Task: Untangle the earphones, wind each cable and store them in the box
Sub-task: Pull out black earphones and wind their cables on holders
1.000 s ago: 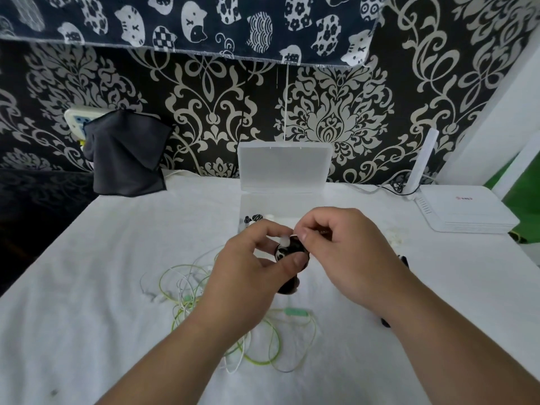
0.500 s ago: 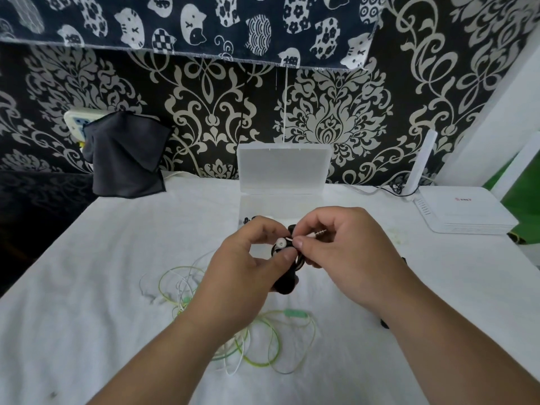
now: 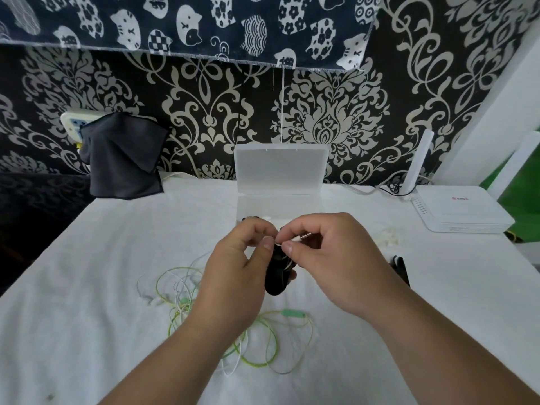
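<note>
Over the tabletop's (image 3: 102,287) middle, the left hand (image 3: 233,267) held the wound black earphones (image 3: 276,283) in curled fingers. The right hand (image 3: 330,258) pinched a small plug (image 3: 304,237). The open box (image 3: 280,171) sat at the far edge, tangled green cables (image 3: 263,346) nearer the front.

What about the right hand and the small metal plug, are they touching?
Touching. The head view shows the right hand pinching the metal plug between thumb and forefinger, with only its tip visible.
</note>
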The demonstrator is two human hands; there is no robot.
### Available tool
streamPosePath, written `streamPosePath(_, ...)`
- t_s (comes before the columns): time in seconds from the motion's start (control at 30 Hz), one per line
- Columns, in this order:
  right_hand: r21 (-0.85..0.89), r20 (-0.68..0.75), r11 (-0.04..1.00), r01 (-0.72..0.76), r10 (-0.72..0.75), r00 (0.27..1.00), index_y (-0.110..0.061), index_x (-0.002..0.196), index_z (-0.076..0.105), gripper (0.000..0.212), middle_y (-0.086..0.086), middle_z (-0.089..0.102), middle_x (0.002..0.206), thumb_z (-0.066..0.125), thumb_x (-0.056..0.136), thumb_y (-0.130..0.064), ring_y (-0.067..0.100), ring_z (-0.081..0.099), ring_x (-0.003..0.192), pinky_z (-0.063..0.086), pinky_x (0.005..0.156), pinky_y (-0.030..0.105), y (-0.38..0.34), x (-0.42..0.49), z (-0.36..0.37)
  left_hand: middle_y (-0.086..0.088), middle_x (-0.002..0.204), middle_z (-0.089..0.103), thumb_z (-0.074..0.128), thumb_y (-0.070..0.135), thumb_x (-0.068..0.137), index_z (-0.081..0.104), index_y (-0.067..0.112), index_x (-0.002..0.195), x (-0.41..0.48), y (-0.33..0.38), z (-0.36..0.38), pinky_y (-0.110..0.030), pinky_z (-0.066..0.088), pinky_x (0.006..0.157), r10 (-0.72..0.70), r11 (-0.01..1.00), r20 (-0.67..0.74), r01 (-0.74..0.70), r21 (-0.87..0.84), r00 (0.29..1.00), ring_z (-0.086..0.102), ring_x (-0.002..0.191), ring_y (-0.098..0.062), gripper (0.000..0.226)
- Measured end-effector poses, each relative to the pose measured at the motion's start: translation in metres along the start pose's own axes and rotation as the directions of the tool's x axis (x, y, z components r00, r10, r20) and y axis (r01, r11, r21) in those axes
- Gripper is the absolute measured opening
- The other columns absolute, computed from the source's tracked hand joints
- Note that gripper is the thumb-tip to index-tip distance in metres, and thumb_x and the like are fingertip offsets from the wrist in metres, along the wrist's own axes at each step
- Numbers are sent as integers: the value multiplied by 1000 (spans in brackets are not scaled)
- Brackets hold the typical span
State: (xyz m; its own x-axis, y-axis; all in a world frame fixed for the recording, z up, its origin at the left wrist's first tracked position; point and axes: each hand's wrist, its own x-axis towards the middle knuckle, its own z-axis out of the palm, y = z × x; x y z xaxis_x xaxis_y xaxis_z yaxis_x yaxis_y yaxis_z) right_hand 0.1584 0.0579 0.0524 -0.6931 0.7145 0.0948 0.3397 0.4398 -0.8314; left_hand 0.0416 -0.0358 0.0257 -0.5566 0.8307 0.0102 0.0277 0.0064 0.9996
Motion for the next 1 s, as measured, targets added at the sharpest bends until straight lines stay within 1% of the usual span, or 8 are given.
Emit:
streamPosePath(0.2, -13, -44, 1000, 24, -25, 999, -34, 84, 77, 22, -15, 68, 82, 70, 87, -13, 3, 66, 77, 53, 72, 22, 0, -1, 4, -28, 99, 64, 57, 8, 97, 66, 6, 90, 3, 1, -3, -40, 57, 63, -101, 988, -62, 93, -125, 993, 72, 68, -32, 11)
streamPosePath(0.3, -27, -110, 999, 45, -48, 993, -34, 79, 74, 22, -16, 69, 80, 74, 82, -12, 2, 68, 75, 54, 71, 23, -1, -3, 9, -26, 94, 65, 64, 10, 93, 69, 11, 87, 6, -4, -4, -50, 58, 70, -76, 995, -116, 68, -75, 990, 70, 70, -32, 8)
streamPosePath(0.43, -5, -170, 999, 37, -37, 985, -27, 74, 71, 17, -16, 70, 71, 80, 77, -13, 4, 68, 69, 52, 65, 19, -2, -5, 14, -9, 84, 71, 60, 28, 76, 71, 25, 83, 8, -4, -4, -62, 55, 82, -25, 1000, -166, 27, 6, 986, 70, 84, -35, 12)
streamPosePath(0.53, 4, -170, 999, 38, -37, 985, -27, 74, 72, 15, -16, 70, 71, 81, 77, -15, 3, 65, 67, 48, 61, 14, -2, -4, 14, -6, 83, 71, 60, 30, 75, 70, 26, 84, 8, -4, -4, -61, 55, 81, -3, 1000, -173, 6, 19, 985, 70, 85, -34, 14)
streamPosePath(0.63, 38, -155, 998, 43, -36, 987, -26, 75, 73, 13, -12, 69, 69, 81, 77, -16, 6, 65, 65, 49, 61, 19, 0, -4, 12, -1, 82, 70, 62, 28, 76, 70, 25, 85, 7, -2, -4, -62, 56, 75, 33, 999, -187, -28, 28, 982, 71, 78, -35, 13)
streamPosePath(0.73, 51, -155, 998, 48, -39, 987, -25, 75, 74, 13, -12, 68, 68, 81, 77, -15, 6, 64, 64, 47, 61, 18, 1, -3, 9, -4, 87, 71, 66, 12, 88, 71, 20, 86, 7, 0, -5, -62, 57, 71, 42, 999, -172, -44, -5, 984, 70, 72, -38, 10)
streamPosePath(0.9, 65, -162, 995, 78, -66, 985, -24, 75, 74, 15, -12, 68, 68, 81, 78, -12, 7, 63, 64, 49, 62, 20, -1, -4, 3, -20, 96, 69, 67, 15, 80, 71, 15, 90, 7, 2, -10, -45, 59, 69, 3, 989, -40, -9, -150, 999, 69, 81, -35, 10)
streamPosePath(1.0, 74, -153, 995, 72, -60, 986, -24, 74, 74, 15, -12, 67, 66, 80, 78, -11, 5, 62, 62, 47, 61, 18, -2, -4, 2, -23, 91, 66, 66, 13, 76, 71, 13, 89, 8, 2, -10, -39, 56, 66, -13, 973, -26, 7, -229, 1000, 66, 77, -34, 15)
